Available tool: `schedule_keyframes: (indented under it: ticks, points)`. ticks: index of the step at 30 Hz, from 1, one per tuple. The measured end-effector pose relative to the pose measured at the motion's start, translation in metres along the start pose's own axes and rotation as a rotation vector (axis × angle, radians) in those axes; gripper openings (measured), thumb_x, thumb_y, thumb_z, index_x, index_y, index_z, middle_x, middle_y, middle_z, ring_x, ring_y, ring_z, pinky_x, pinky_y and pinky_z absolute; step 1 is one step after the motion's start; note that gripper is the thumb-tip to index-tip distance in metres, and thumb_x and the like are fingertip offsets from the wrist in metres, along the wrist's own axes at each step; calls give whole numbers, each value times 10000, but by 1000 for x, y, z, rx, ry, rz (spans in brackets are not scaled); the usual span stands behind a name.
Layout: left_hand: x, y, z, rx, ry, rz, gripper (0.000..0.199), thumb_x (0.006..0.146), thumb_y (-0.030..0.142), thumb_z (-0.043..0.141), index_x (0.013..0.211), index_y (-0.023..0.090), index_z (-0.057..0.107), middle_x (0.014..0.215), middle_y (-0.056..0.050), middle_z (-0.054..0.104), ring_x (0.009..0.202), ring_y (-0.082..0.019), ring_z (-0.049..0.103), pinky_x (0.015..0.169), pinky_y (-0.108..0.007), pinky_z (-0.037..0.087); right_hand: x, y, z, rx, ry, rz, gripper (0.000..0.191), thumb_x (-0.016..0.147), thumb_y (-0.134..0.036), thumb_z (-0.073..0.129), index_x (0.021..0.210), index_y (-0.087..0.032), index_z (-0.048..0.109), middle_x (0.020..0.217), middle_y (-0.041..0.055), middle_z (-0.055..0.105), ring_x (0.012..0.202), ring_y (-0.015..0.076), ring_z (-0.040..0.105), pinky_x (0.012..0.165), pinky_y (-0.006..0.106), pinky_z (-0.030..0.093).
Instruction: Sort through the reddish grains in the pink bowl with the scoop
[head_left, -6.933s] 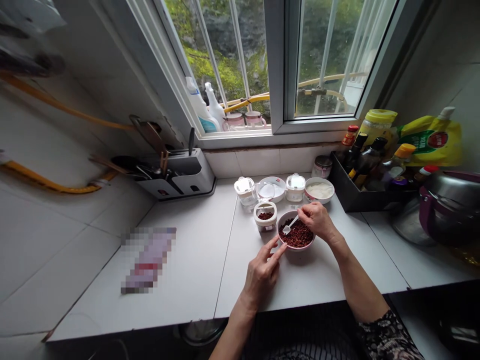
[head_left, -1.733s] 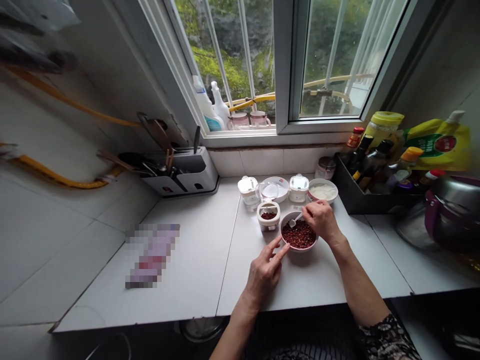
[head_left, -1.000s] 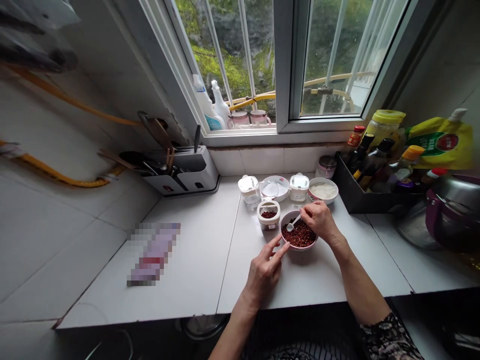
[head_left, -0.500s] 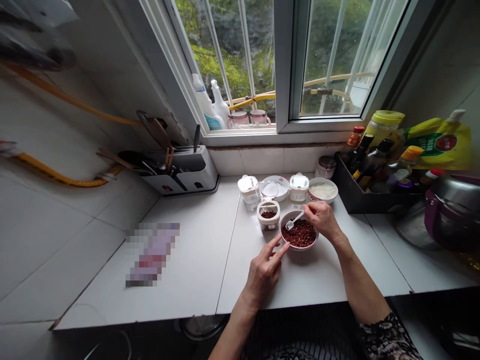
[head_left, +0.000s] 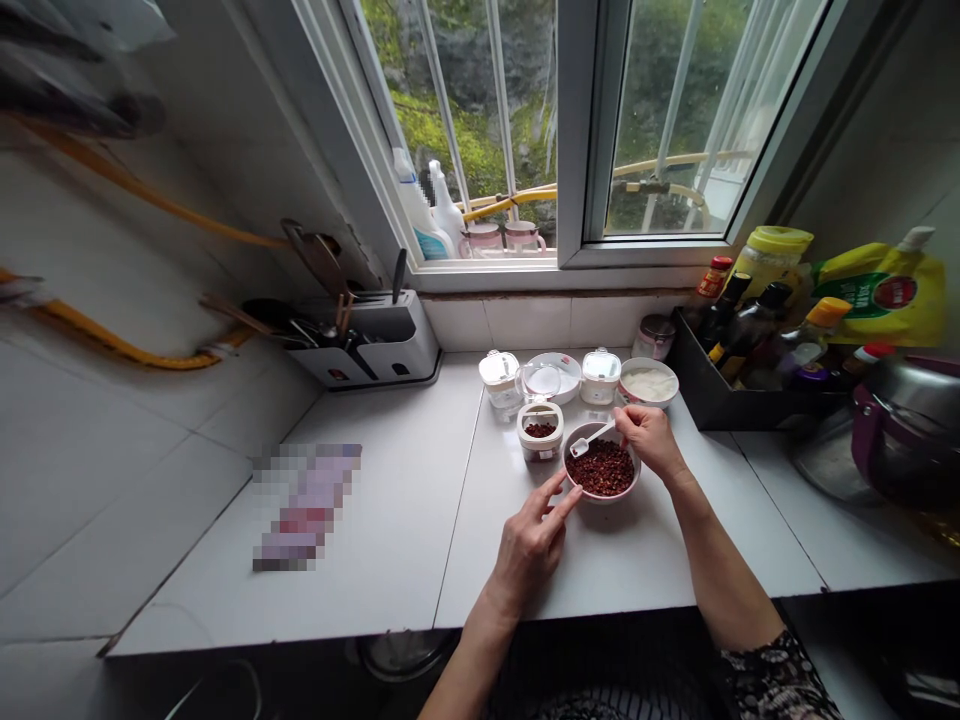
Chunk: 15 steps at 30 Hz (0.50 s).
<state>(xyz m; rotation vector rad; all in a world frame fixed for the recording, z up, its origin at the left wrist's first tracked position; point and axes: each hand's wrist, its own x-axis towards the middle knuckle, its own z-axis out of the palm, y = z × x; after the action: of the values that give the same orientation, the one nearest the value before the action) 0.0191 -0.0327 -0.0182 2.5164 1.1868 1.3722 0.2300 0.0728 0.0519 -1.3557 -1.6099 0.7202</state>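
Observation:
My right hand (head_left: 651, 438) pinches the handle of a small white spoon (head_left: 580, 447). The spoon's scoop is over dark red dried peppercorns (head_left: 602, 470) in a round bowl (head_left: 609, 498) with a pinkish outside. Stretched fingers of my left hand (head_left: 534, 535) rest against the bowl's near left side, and nothing shows in its palm. Just left of the bowl stands an open clear jar (head_left: 541, 450) with a white rim, holding more of the same red pieces.
Behind are two lidded clear jars (head_left: 499, 372) (head_left: 600, 368), a white dish (head_left: 568, 366) and a bowl of white powder (head_left: 649, 384). A black box of bottles (head_left: 705, 390) and a metal pot (head_left: 844, 450) stand right. A utensil holder (head_left: 390, 365) is at the back left.
The whole view has shifted slightly. My right hand has moved a little with the spoon, which stays over the peppercorns; my left hand keeps its place at the bowl.

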Motion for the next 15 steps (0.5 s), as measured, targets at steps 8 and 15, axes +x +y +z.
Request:
schedule_keyframes:
  ticks: [8,15]
  points:
    - [-2,-1,2,4,-10,-2,602,883,-18,407,1418,244,490,1387,-142,547,1146,-194,632,821,-266,619,4,-22,26,-14,218,-114,438,934,-471,445,586,-216,517,476,-17,523,463,133,483,558,276,406]
    - [-3,-1,3,-1,13,0,599,875,-19,408,1407,239,505,1394,-140,542,1069,-173,650,817,-263,618,-8,-42,46,-520,147,-636,378,1006,-294,411,654,-214,522,597,-13,556,568,133,486,975,352,366]
